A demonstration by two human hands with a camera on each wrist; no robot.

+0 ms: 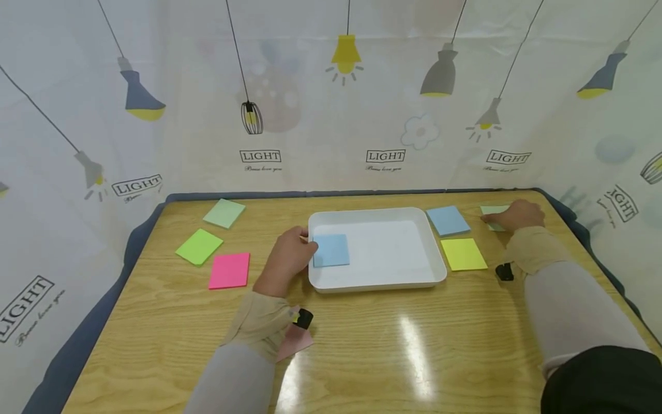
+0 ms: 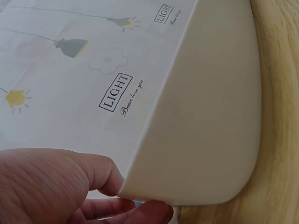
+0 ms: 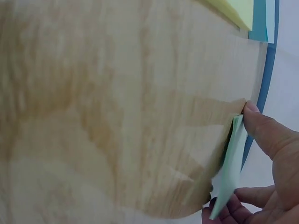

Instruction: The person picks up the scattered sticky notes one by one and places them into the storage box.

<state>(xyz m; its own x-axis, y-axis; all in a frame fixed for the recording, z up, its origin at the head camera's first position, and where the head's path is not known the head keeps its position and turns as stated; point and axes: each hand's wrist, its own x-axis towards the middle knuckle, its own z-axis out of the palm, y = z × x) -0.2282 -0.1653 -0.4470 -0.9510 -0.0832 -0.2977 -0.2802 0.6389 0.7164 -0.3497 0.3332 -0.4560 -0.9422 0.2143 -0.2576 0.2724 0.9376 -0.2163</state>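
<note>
My left hand [image 1: 287, 254] grips the left rim of a white rectangular tray [image 1: 393, 247]. In the left wrist view the thumb and fingers [image 2: 98, 172] pinch the tray's edge. One blue sticky note [image 1: 332, 250] lies inside the tray at its left side, close to the left fingertips. At the back right, my right hand [image 1: 519, 215] holds a pale green sticky note pad [image 3: 232, 163] across its width. The thumb is at one edge and the other fingers at the opposite edge, and the hand partly hides the pad in the head view.
Blue [image 1: 448, 221] and yellow [image 1: 464, 254] sticky note pads lie right of the tray. To the left are pale green [image 1: 224, 213], bright green [image 1: 199, 247] and hot pink [image 1: 229, 271] pads. A pale pink note [image 1: 295, 343] shows partly behind the left wrist. A printed curtain surrounds the table.
</note>
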